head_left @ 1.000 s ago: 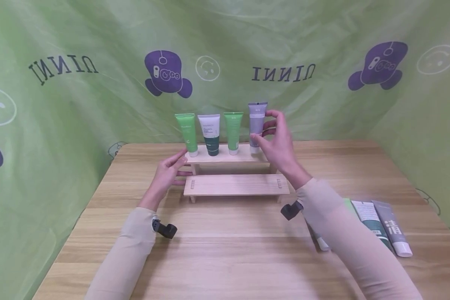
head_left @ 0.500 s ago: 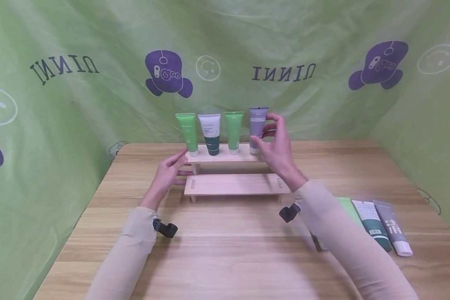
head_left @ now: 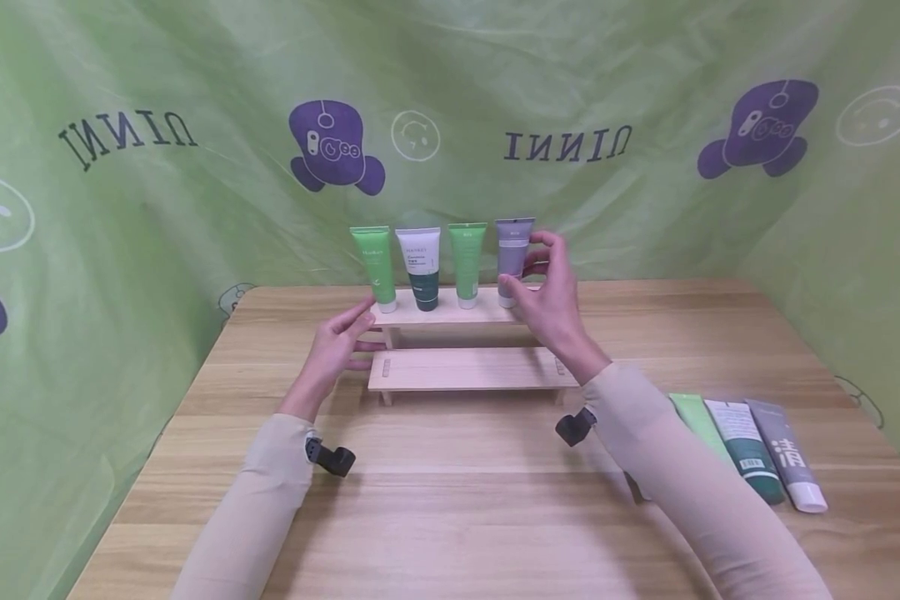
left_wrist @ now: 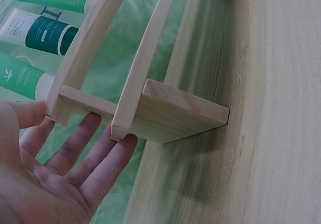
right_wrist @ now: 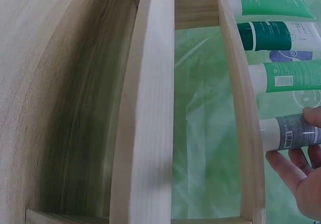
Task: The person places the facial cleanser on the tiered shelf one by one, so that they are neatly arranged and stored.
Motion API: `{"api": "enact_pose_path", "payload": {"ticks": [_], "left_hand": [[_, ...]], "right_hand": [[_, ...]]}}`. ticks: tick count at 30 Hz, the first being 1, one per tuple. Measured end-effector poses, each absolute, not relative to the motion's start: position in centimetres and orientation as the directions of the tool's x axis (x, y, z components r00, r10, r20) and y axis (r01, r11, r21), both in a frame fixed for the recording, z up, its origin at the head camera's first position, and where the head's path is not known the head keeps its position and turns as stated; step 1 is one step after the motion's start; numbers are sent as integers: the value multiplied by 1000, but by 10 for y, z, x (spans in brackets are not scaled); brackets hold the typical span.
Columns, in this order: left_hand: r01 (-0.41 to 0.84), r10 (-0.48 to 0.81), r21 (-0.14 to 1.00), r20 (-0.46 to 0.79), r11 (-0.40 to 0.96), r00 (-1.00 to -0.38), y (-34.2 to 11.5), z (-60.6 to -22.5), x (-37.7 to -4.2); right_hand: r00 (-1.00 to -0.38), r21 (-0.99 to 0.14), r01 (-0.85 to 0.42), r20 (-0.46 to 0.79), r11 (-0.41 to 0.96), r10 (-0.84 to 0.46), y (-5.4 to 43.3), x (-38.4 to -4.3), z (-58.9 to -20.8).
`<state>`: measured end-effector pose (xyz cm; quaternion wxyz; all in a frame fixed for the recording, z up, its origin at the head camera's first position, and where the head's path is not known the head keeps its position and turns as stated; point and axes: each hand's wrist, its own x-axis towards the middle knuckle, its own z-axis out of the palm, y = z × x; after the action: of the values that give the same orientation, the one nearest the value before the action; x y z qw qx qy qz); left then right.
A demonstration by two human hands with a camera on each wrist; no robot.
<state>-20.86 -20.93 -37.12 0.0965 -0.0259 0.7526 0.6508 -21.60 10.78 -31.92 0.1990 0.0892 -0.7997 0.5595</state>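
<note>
My right hand (head_left: pixel 551 300) pinches a grey-purple squeeze tube (head_left: pixel 513 250) between thumb and fingers. The tube stands upright, cap down, at the right end of the upper shelf of a two-step wooden stand (head_left: pixel 474 369). To its left on that shelf stand a green tube (head_left: pixel 467 262), a white and dark-green tube (head_left: pixel 422 267) and another green tube (head_left: pixel 377 267). In the right wrist view, the grey tube's white cap (right_wrist: pixel 270 134) meets the upper board. My left hand (head_left: pixel 328 354) touches the stand's left end, its fingers (left_wrist: pixel 103 171) fairly straight against the wood.
On the table (head_left: pixel 435 517) at right lie a green tube (head_left: pixel 697 421), a white and green tube (head_left: pixel 746 450) and a grey tube (head_left: pixel 787 457); another item is mostly hidden under the right forearm. A green printed curtain (head_left: pixel 450 75) hangs behind.
My right hand has lowered the grey-purple tube slightly onto the upper shelf and shifted a little left at the end. The left hand has stayed at the stand's end.
</note>
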Motion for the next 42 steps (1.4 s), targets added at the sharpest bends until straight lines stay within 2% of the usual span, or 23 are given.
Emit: {"api": "enact_pose_path", "payload": {"ticks": [23, 34, 42], "left_hand": [[-160, 96, 976, -175, 147, -980, -210, -371, -209], [-156, 97, 976, -172, 150, -980, -209, -370, -208], [-158, 100, 975, -175, 159, -979, -210, -370, -208]], "right_hand": [[-890, -848, -393, 448, 355, 83, 107, -215, -323], [-894, -836, -377, 441, 398, 79, 106, -211, -321], [-931, -865, -309, 361, 395, 60, 112, -205, -318]]}}
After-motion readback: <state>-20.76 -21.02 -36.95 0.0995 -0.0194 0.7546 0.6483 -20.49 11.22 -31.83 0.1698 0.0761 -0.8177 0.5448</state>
